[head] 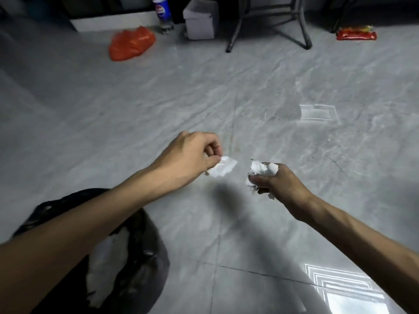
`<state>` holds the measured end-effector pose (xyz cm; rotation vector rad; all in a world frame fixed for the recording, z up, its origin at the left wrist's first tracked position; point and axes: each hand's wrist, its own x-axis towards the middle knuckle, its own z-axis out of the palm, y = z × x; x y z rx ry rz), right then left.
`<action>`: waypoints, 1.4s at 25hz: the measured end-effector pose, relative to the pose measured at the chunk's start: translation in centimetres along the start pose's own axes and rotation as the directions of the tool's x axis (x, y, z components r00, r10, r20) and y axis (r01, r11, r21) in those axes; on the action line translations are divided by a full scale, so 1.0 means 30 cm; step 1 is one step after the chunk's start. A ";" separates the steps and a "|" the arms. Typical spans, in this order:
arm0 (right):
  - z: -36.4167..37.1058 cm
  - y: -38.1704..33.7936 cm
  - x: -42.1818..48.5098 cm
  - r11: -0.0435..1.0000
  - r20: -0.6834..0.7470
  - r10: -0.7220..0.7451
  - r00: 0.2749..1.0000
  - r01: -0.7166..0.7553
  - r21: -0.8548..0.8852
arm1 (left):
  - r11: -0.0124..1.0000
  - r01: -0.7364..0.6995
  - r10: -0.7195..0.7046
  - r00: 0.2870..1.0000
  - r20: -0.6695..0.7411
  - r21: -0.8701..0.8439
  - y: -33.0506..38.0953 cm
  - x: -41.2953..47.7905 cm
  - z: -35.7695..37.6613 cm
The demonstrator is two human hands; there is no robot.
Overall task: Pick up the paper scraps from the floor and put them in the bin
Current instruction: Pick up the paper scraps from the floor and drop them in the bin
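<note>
Both hands' fingers (215, 152) around paper scraps (223, 168)

the black-lined round bin (145, 252) is partly hidden under the left forearm (86, 225), and its lower rim runs off the bottom edge. the crumpled white paper wad (263, 169) is mostly buried in the closed right hand (275, 181). the blue-labelled plastic bottle (162, 13) loses its cap to the top edge. the red snack wrapper (356, 34) is too blurred to read.

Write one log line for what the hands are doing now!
left hand: pinching paper scrap | right hand: clutching scrap wad | bin: lower left, holds paper
</note>
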<state>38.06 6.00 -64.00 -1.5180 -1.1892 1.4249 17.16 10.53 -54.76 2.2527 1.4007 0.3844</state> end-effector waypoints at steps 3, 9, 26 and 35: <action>0.204 -0.190 -0.005 0.992 0.176 -0.109 0.978 0.119 -0.048 | 0.984 0.174 -0.172 0.983 -0.064 0.040 -0.131 -0.204 -0.172; 0.599 -0.465 0.004 0.878 0.452 -0.201 0.869 0.365 -0.311 | 0.879 0.451 -0.447 0.892 -0.057 0.158 -0.387 -0.549 -0.279; 0.588 -0.448 0.072 0.804 0.519 -0.051 0.853 0.343 -0.485 | 0.878 0.478 -0.478 0.878 0.026 0.022 -0.407 -0.425 -0.248; 0.020 -0.693 0.061 0.503 0.191 0.001 0.982 0.164 -0.849 | 0.980 0.140 -0.175 0.945 0.275 0.145 0.055 0.097 -0.409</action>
